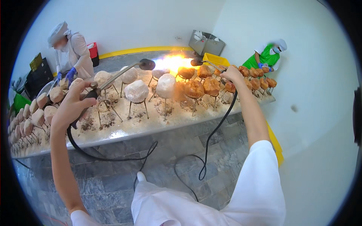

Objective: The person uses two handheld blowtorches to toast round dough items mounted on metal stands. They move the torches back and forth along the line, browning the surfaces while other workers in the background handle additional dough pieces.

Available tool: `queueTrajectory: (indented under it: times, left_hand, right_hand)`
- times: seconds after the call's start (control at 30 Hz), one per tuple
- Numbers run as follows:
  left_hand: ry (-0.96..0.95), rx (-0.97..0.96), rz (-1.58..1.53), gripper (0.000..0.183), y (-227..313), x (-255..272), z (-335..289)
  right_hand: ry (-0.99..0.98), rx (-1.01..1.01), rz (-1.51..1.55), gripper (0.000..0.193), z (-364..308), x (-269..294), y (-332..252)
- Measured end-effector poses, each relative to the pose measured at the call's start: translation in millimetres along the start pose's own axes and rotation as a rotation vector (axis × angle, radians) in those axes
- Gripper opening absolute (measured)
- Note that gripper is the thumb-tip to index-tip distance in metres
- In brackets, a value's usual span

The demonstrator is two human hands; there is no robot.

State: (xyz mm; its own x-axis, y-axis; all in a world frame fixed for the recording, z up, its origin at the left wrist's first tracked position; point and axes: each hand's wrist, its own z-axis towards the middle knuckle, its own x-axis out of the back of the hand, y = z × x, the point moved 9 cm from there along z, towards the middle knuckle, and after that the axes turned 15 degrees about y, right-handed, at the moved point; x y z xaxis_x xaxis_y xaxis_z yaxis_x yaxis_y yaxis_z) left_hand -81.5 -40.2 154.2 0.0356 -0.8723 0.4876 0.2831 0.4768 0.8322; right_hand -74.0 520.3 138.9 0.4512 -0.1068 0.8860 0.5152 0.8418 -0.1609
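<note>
Long-necked metal torch with a black handle and a dark cylindrical nozzle (119, 75) lies in our left hand (73, 104), its long axis slanting away up and to the right. Our left grip is wrapped round the handle. Our right grip is closed on a second metal torch with a dark nozzle (197, 62), though the right hand (233, 74) hides most of its handle; this one points left, so the nozzles face each other across a bright yellow-white flame (174, 62). Just below the flame, on the pale, debris-strewn worktop (124, 134), a glossy browned round lump (186, 72) sits nearer the right nozzle. In front, a tall white rounded lump (166, 86) on a wire stand appears nearer the left nozzle; we cannot tell its exact depth.
</note>
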Motion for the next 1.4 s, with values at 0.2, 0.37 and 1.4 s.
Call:
queueTrajectory:
  times: [0.2,0.37,1.4]
  left_hand:
    - [-0.036,0.03,0.169,0.047,15,41,-18]
    - [-0.109,0.084,0.255,0.047,18,80,-19]
    - [-0.381,-0.255,0.349,0.048,-43,183,75]
  right_hand:
    - [0.073,0.104,-0.026,0.036,8,15,-33]
    - [-0.156,0.306,0.127,0.031,-56,66,-65]
    - [-0.136,0.024,-0.444,0.036,-229,201,-220]
